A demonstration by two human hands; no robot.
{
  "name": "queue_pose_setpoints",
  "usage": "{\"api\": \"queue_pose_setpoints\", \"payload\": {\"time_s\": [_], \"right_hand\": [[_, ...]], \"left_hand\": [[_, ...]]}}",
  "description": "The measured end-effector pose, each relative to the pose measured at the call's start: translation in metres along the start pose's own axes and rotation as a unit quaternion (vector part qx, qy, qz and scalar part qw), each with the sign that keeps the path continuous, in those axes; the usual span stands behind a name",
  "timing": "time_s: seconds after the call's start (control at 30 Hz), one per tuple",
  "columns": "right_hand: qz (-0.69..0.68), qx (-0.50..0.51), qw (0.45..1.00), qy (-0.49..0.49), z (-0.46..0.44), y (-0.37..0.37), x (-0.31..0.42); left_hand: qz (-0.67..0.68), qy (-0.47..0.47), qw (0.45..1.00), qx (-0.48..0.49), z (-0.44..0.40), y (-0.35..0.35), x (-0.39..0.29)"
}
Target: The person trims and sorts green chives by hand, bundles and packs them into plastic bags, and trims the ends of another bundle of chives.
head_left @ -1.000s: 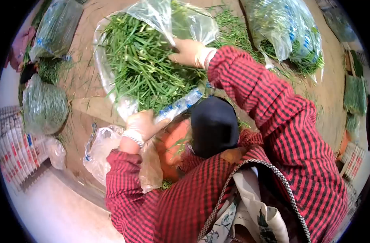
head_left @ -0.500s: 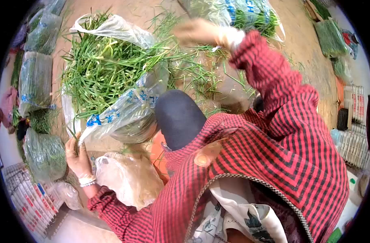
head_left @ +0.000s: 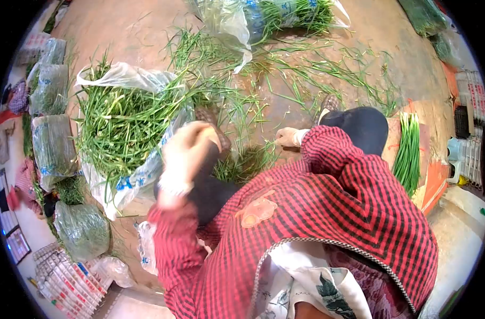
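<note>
My left hand [head_left: 188, 151] is raised in front of my left knee, beside the open plastic bag [head_left: 139, 178] with blue print. It is smeared by motion, so its fingers are unclear. Loose green chive-like stalks [head_left: 125, 117] fill that bag to the top. Low between my knees, my right hand [head_left: 288, 137] has its fingers drawn together at the edge of a pile of green scraps [head_left: 245, 162]. Whatever it pinches, if anything, is too small to make out. More loose stalks [head_left: 301, 80] lie scattered over the floor ahead.
A printed bag of greens [head_left: 285, 18] lies at the far side. To the right, a neat bunch of green stalks [head_left: 409, 154] rests on a board. Packed bags [head_left: 54, 143] line the left, above stacked white-and-red racks [head_left: 67, 282]. My shoe [head_left: 330, 103] stands among scraps.
My left hand has let go of the bag's edge and moved up and right. My right hand has dropped from the far bag to the floor. The view has shifted, showing the bunch at right.
</note>
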State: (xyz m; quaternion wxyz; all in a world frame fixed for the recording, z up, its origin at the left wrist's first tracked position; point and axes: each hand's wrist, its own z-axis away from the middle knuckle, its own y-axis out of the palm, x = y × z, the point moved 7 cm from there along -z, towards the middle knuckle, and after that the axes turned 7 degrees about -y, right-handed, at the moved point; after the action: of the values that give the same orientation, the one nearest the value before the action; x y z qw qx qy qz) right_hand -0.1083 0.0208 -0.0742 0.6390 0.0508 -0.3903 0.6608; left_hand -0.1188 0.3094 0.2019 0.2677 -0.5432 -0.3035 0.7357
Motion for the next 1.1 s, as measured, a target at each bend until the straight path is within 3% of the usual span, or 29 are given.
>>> {"api": "queue_pose_setpoints", "payload": {"time_s": [0.03,0.07,0.1,0.17,0.2,0.23,0.27,0.3,0.4,0.47,0.5,0.57,0.6,0.63,0.67,0.73,0.77,0.8,0.83,0.87,0.9,0.93,0.97,1.0,1.07,1.1], "right_hand": [[-0.052,0.036,0.998,0.009,-0.003,0.003,0.000],[-0.065,0.028,0.997,-0.012,-0.008,0.006,-0.001],[-0.161,0.054,0.985,-0.032,-0.008,0.015,-0.003],[-0.084,0.073,0.967,-0.227,-0.009,0.024,0.005],[0.090,0.060,0.913,-0.393,-0.006,0.036,0.012],[0.087,0.068,0.911,-0.396,-0.013,0.037,0.011],[-0.043,0.148,0.952,-0.263,-0.029,0.039,-0.006],[-0.171,0.222,0.953,-0.115,-0.037,0.046,-0.021],[-0.353,0.312,0.880,0.054,-0.059,0.079,-0.047],[-0.227,0.267,0.936,-0.036,-0.105,0.063,-0.053],[-0.229,0.254,0.937,-0.072,-0.134,0.053,-0.052],[-0.280,0.197,0.920,-0.192,-0.192,0.016,-0.040],[-0.327,0.160,0.896,-0.255,-0.220,-0.010,-0.033],[-0.428,0.126,0.856,-0.261,-0.246,-0.039,-0.030],[-0.632,0.060,0.757,-0.154,-0.248,-0.094,-0.021],[-0.771,-0.060,0.633,-0.014,-0.294,-0.138,-0.046],[-0.671,-0.166,0.722,-0.027,-0.304,-0.158,-0.068],[-0.542,-0.267,0.796,-0.009,-0.303,-0.188,-0.077],[-0.401,-0.359,0.839,-0.077,-0.271,-0.226,-0.085],[-0.236,-0.460,0.848,-0.113,-0.227,-0.272,-0.077],[-0.093,-0.520,0.834,-0.159,-0.204,-0.295,-0.092],[0.078,-0.563,0.823,-0.021,-0.182,-0.301,-0.120],[-0.017,-0.561,0.824,-0.080,-0.168,-0.321,-0.134],[0.021,-0.562,0.826,0.047,-0.152,-0.308,-0.180],[0.070,-0.609,0.787,0.073,-0.148,-0.284,-0.224],[0.104,-0.609,0.787,0.018,-0.164,-0.276,-0.215]], "left_hand": [[-0.009,-0.045,0.993,0.107,-0.021,0.041,-0.010],[-0.066,-0.081,0.978,0.182,-0.043,0.091,0.006],[-0.092,-0.092,0.964,0.231,-0.061,0.150,0.044],[-0.083,-0.169,0.935,0.300,-0.075,0.234,0.099],[-0.089,-0.217,0.917,0.322,-0.075,0.275,0.133],[-0.097,-0.260,0.877,0.393,-0.071,0.310,0.156],[-0.095,-0.271,0.869,0.403,-0.068,0.328,0.166],[-0.093,-0.305,0.866,0.387,-0.063,0.356,0.196],[-0.119,-0.392,0.823,0.393,-0.081,0.350,0.198],[-0.152,-0.364,0.833,0.387,-0.103,0.371,0.228],[-0.180,-0.328,0.847,0.378,-0.112,0.378,0.240],[-0.113,-0.363,0.856,0.350,-0.170,0.330,0.202],[-0.169,-0.272,0.894,0.314,-0.195,0.334,0.211],[-0.110,-0.310,0.903,0.278,-0.226,0.316,0.204],[0.022,-0.336,0.933,0.128,-0.240,0.338,0.256],[0.119,-0.253,0.960,0.023,-0.306,0.266,0.194],[0.200,-0.205,0.957,-0.036,-0.334,0.267,0.224],[0.108,-0.213,0.969,-0.067,-0.354,0.218,0.181],[0.133,-0.158,0.970,-0.125,-0.375,0.202,0.190],[0.054,-0.065,0.966,-0.245,-0.394,0.184,0.202],[0.030,0.009,0.965,-0.261,-0.409,0.163,0.189],[-0.076,-0.003,0.960,-0.269,-0.422,0.155,0.201],[-0.108,-0.015,0.952,-0.285,-0.433,0.153,0.215],[-0.142,-0.026,0.943,-0.299,-0.441,0.155,0.227],[-0.072,-0.038,0.976,-0.200,-0.453,0.181,0.251],[-0.144,-0.079,0.972,-0.169,-0.449,0.201,0.250]]}}
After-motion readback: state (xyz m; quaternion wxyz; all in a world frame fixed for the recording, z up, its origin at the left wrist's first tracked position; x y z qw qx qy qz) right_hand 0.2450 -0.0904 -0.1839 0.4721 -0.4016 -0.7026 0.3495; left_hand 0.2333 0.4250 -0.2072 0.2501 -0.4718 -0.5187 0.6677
